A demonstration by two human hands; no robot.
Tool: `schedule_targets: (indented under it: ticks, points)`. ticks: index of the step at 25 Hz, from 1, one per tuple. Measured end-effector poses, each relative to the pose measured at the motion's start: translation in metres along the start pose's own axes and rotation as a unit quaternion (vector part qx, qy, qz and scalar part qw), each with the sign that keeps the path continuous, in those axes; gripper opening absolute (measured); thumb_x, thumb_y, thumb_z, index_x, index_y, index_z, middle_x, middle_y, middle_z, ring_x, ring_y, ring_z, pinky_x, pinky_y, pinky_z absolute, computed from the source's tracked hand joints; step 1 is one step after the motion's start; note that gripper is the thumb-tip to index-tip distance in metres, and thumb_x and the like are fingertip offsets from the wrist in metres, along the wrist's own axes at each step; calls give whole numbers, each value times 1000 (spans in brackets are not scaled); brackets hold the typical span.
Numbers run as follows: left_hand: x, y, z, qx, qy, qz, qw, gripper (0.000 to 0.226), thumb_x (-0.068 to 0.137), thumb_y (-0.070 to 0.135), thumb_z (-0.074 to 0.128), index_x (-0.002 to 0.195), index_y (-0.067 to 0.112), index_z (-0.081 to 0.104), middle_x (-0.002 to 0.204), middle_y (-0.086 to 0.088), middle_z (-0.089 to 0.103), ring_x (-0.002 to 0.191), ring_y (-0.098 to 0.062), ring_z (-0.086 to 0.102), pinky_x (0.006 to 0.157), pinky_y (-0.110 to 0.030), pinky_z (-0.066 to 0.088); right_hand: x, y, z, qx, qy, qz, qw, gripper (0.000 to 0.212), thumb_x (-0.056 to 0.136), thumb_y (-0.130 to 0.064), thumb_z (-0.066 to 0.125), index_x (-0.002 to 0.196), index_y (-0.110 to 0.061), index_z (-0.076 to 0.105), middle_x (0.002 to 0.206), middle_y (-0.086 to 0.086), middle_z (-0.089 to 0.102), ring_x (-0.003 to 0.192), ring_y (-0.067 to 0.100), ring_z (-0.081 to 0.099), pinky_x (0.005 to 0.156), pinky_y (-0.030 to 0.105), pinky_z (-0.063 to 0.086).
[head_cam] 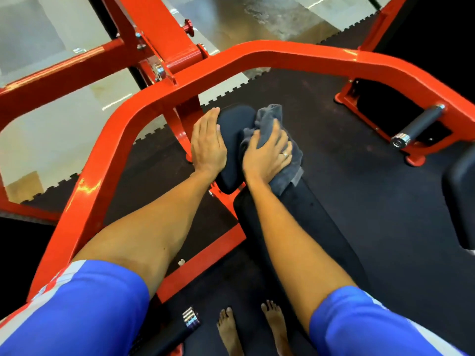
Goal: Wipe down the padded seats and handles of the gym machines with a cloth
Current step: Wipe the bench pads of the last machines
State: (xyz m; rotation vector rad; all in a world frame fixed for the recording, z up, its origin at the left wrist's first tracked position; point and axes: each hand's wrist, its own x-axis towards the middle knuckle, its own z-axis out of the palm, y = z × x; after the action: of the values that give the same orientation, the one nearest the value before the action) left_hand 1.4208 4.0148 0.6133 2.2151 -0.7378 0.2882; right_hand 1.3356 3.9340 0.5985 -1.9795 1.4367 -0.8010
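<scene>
Mid-frame, the right hand (267, 155) works with its fingers (277, 129) curled over the bunched grey cloth (270, 115) on the small seat pad (235, 124). The left hand (207, 143) lies flat against that pad's side, fingers straight, holding nothing. The long pad (308, 222) below and the handle (419, 123) at right likely still need wiping.

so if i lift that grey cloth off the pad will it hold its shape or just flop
Likely floppy: the grey cloth is bunched in folds under the right hand and drapes over the long pad at its end. Probably light, as one hand holds it all. Its matte, towel-like surface suggests it won't slip easily.
</scene>
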Motion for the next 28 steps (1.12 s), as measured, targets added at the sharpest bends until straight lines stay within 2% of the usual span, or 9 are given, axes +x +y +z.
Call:
schedule_targets:
  ticks: [3,6,9,12,14,16,21,24,28]
  points:
    - [1,-5,-5,31,-57,33,997,48,102,12,42,150,5,45,151,-11,50,139,-30,45,118,-42,35,-74,0,1,15,8,-73,997,58,99,-42,48,155,-29,37,158,7,43,150,39,31,121,58,26]
    - [1,-16,-18,52,-133,82,986,53,108,18,38,158,5,29,164,-12,30,153,-28,24,127,-38,16,-84,15,0,-7,-70,-120,990,58,99,-41,38,156,-31,35,161,2,37,152,34,24,122,55,25]
    - [-3,-17,-23,134,-146,134,971,57,110,27,27,161,4,18,168,-12,18,157,-27,11,129,-38,6,-29,6,-3,-45,-45,-56,996,57,100,-42,37,156,-31,39,161,4,37,151,35,25,121,56,21]
    - [-8,-15,-28,206,-169,142,953,60,109,27,28,162,4,12,170,-14,9,158,-28,3,129,-43,5,1,4,-12,-76,-84,-23,993,53,105,-34,46,156,-32,35,162,8,31,148,39,26,118,59,20]
    - [-17,-14,-33,220,-183,185,940,59,108,23,32,161,4,16,170,-14,10,158,-29,4,128,-45,2,-2,14,-23,-117,-95,-70,986,49,105,-33,47,154,-30,38,157,10,35,141,42,33,112,60,27]
    - [-24,-8,-36,209,-212,269,916,56,105,17,37,159,4,27,168,-13,21,157,-29,12,128,-45,3,-11,27,-45,-132,-97,-101,981,47,105,-33,48,152,-29,42,152,11,39,135,42,38,108,59,31]
    - [-26,18,-17,185,-276,375,865,53,100,17,32,150,3,45,158,-13,42,151,-30,31,127,-44,12,-64,84,-85,-144,-117,-167,968,51,98,-38,49,149,-32,49,148,10,47,133,41,43,107,59,31]
    - [-13,30,3,201,-318,405,834,51,105,22,35,154,7,41,163,-10,34,154,-26,24,128,-40,7,-115,119,-73,-175,-161,-297,925,56,95,-49,54,150,-41,49,158,6,43,144,39,37,111,58,26]
    - [-13,34,16,234,-328,417,815,59,108,37,25,160,10,26,169,-8,19,157,-22,13,129,-39,3,-92,133,-61,-151,-168,-361,905,54,93,-58,56,146,-46,54,162,2,42,151,35,31,116,60,22]
